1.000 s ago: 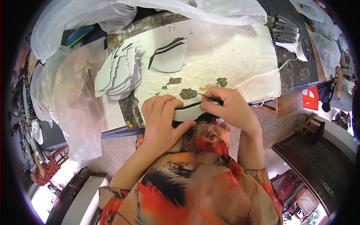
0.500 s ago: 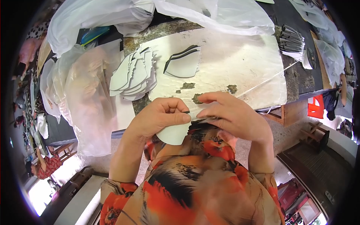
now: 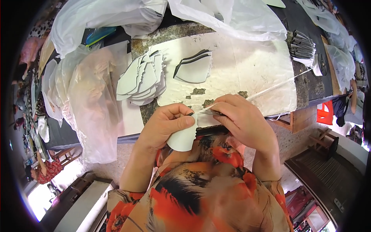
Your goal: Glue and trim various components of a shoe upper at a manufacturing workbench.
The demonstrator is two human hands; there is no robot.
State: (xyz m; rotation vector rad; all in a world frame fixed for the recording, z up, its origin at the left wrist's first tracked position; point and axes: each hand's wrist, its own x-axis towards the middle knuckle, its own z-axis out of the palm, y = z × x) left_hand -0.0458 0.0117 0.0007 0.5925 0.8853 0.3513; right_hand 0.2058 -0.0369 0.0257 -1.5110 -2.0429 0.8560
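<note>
My left hand (image 3: 170,123) is closed, thumb over fingers, on a pale cut piece (image 3: 181,138) with a wavy right edge and a black strip at its top. A narrow white tape (image 3: 266,92) runs from a roll (image 3: 319,65) at the right of the table to the top of this piece. My right hand (image 3: 239,118) pinches the tape close to the left thumb. Under its fingers shows a slim grey metal-looking tool (image 3: 212,112), its kind mostly hidden. Beyond my hands lie a fanned stack of pale pieces (image 3: 141,79) and a smaller black-edged stack (image 3: 194,69).
A worn white sheet (image 3: 255,58) covers the table's middle. Translucent plastic bags (image 3: 92,100) hang over the left edge, and more plastic (image 3: 232,19) lies along the far side. A bundle of dark-edged pieces (image 3: 302,46) stands near the roll. A wooden drawer (image 3: 303,116) juts out below.
My right hand has closed from spread fingers onto the tape. The tape, earlier lower, now stretches tauter toward the left hand. My left hand still holds the piece.
</note>
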